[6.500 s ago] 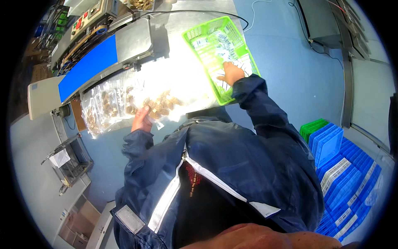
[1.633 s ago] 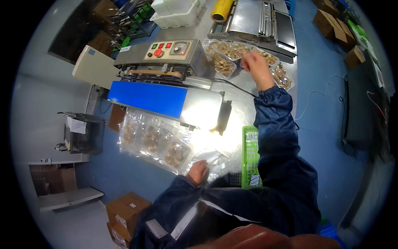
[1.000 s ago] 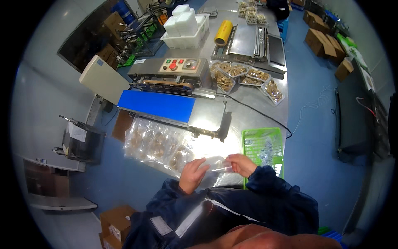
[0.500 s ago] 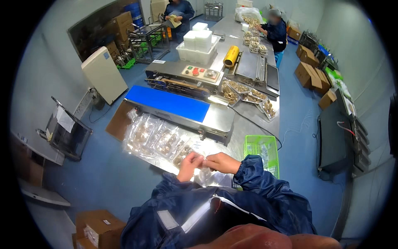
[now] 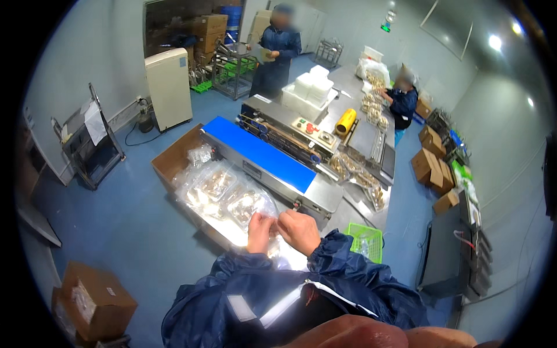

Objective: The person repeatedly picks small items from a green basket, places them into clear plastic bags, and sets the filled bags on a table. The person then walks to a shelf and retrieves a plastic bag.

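Observation:
My left hand [image 5: 261, 234] and my right hand [image 5: 299, 232] meet at the near side of the steel table. Fingers of both are pinched together on a clear plastic bag [image 5: 283, 253], whose lower part hangs shiny between my wrists. What is inside that bag is hard to make out. Just beyond my hands lie several clear-bagged trays [image 5: 243, 203] with small brownish pieces in them, bunched in an open cardboard box [image 5: 172, 159].
Past the packs stands a sealing machine with a blue conveyor belt [image 5: 258, 153]. A green basket [image 5: 366, 240] is right of my hands. Farther back are filled trays [image 5: 371, 185], a yellow roll [image 5: 346, 122] and white containers [image 5: 310, 87]. One person [image 5: 278, 46] stands behind; another [image 5: 403, 101] works at the table.
My view has tilted up and turned, so the room sits differently in the picture. Both hands stay together on the bag, the right one now turned more knuckles-up.

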`<action>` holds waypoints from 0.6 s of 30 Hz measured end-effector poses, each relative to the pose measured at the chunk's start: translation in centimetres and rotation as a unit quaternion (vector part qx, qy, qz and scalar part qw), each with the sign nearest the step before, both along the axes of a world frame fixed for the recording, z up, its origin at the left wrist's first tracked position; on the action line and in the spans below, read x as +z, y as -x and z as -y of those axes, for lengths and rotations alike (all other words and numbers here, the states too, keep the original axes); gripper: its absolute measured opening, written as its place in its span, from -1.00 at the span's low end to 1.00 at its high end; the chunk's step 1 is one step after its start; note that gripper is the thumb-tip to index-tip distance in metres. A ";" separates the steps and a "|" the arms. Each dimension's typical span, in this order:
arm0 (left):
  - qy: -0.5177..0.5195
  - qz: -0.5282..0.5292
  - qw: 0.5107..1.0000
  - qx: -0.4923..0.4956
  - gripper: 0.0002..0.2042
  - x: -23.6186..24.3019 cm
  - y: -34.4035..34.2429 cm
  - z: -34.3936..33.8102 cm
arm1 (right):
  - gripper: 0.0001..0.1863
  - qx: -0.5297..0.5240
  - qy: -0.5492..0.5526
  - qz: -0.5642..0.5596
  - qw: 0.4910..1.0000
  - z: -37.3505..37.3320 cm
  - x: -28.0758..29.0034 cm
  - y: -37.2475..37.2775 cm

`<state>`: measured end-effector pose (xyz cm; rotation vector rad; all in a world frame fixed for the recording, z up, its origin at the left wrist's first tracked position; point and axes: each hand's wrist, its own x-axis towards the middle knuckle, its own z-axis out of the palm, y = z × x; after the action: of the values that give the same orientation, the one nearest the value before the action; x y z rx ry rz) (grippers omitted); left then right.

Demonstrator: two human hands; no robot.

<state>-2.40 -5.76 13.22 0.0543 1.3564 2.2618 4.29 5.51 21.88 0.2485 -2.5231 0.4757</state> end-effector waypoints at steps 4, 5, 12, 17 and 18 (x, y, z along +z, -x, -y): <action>0.001 -0.090 0.995 0.052 -0.78 -0.1 0.8 0.3 | -0.78 0.012 -0.016 -0.050 0.999 0.0 -0.2 1.3; -0.005 -0.075 0.996 0.040 -0.75 0.3 0.7 0.2 | -0.79 0.027 -0.007 -0.047 0.999 0.0 0.0 1.5; 0.171 -0.288 0.940 0.058 -0.52 1.2 2.9 0.5 | -0.83 -0.028 0.071 0.020 0.997 0.0 1.4 2.9; 0.153 -0.375 0.910 0.090 -0.41 1.3 6.4 0.2 | -0.59 0.094 0.091 0.087 0.988 4.4 3.7 2.8; 0.171 -0.391 0.898 0.104 -0.41 1.9 6.9 0.0 | -0.56 0.083 0.098 0.082 0.988 4.2 2.8 3.2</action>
<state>-9.31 -5.80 15.09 0.8061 2.2427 2.2092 1.09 1.31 24.65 0.3581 -2.6016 0.8362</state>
